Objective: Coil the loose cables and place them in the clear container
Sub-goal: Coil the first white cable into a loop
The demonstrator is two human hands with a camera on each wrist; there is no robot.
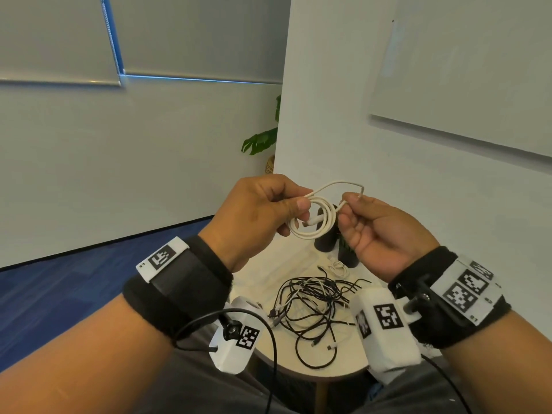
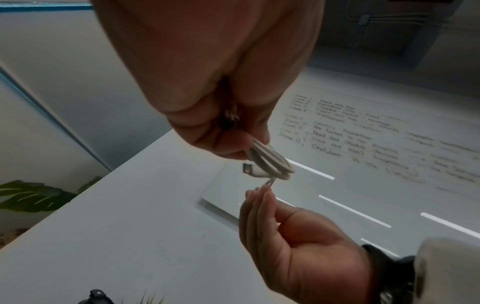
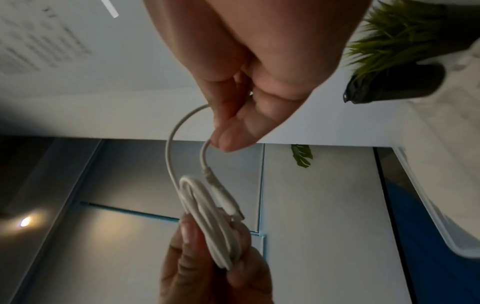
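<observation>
My left hand [image 1: 298, 215] holds a small coil of white cable [image 1: 324, 218] in the air above the table, thumb pressed on the loops. A USB plug [image 1: 310, 222] sticks out inside the coil. My right hand [image 1: 348, 206] pinches the cable's free end, which arches from the coil to its fingertips. In the right wrist view that hand [image 3: 221, 133] pinches the end above the coil [image 3: 215, 226]. The left wrist view has the coil [image 2: 270, 164] under my left fingers [image 2: 233, 142]. Faint edges of what looks like the clear container [image 1: 270, 277] show on the table.
A tangle of black and white cables [image 1: 313, 306] lies on the small round white table [image 1: 343, 364]. A small coiled white cable [image 1: 337, 267] sits behind it, beside two black pots [image 1: 327, 237]. A white wall with a whiteboard [image 1: 463, 85] stands close on the right.
</observation>
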